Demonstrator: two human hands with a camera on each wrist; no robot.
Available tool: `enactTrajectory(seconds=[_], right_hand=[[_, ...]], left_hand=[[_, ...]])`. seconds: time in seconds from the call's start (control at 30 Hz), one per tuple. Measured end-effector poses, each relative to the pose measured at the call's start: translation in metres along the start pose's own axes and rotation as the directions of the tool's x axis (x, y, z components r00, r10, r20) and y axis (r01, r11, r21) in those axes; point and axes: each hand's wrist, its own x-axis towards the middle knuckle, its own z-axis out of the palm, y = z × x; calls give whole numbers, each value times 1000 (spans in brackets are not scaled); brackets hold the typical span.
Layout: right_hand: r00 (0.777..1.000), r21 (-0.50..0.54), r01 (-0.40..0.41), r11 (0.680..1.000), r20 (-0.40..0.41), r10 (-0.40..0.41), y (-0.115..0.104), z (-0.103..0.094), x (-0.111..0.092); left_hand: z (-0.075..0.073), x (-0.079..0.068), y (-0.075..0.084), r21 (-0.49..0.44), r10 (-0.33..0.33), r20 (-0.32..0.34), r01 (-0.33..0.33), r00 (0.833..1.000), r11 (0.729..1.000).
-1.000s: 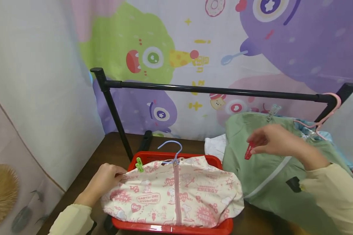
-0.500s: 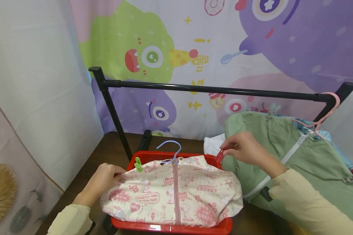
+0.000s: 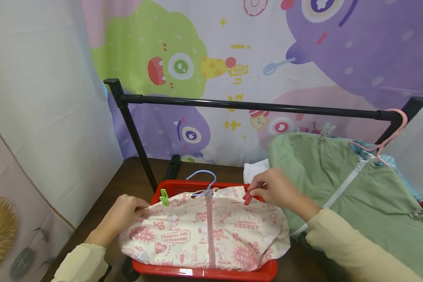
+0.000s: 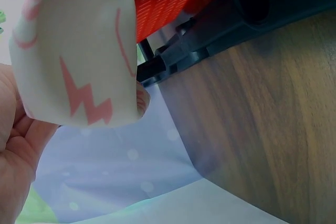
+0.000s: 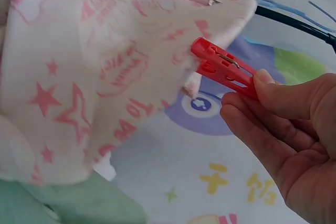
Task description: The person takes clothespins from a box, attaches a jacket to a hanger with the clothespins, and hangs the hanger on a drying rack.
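A cream jacket (image 3: 183, 231) with pink print and a pink zipper lies over a red basket (image 3: 197, 273), a blue hanger (image 3: 211, 182) rising from its collar. My left hand (image 3: 127, 211) grips the jacket's left shoulder edge. Between the thumb and fingers of my right hand (image 3: 276, 188) is a red clothespin (image 5: 226, 66), its jaws at the jacket's right shoulder edge. Whether they bite the cloth I cannot tell. A green clothespin (image 3: 164, 197) sits on the left shoulder. In the left wrist view, a sleeve part (image 4: 79, 66) hangs beside the left hand.
A black rack (image 3: 232, 105) stands behind the basket. On the right, a green jacket (image 3: 324, 184) on a pink hanger (image 3: 391, 137) carries a clear clothespin (image 3: 325, 132). A white cloth (image 3: 255, 170) lies behind it on the brown wooden table (image 3: 127, 176).
My right hand has moved left from over the green jacket to the cream jacket's right shoulder, bringing the red clothespin. My left hand has stayed on the left shoulder.
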Motion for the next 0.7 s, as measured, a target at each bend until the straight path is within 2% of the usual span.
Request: enactTrajectory(seconds=[0.2, 0.33, 0.43, 0.53, 0.6, 0.7], right_hand=[[998, 16, -35, 999, 55, 34, 3, 11, 1], [995, 67, -40, 997, 96, 33, 7, 11, 0], [987, 81, -49, 995, 154, 36, 13, 12, -4], [976, 54, -93, 994, 200, 81, 20, 19, -11], [979, 40, -110, 993, 178, 101, 25, 27, -16], [992, 57, -108, 992, 72, 104, 31, 40, -21]], left_hand=[[0, 0, -2, -17, 1, 3, -1, 1000, 1000], [-2, 0, 0, -12, -14, -5, 14, 1000, 1000], [-3, 0, 1, -12, -31, 5, 32, 999, 999], [-1, 0, 0, -20, -40, 14, 40, 999, 999], [0, 0, 0, -23, -45, 10, 45, 999, 999], [2, -3, 0, -27, -42, -10, 42, 999, 999]])
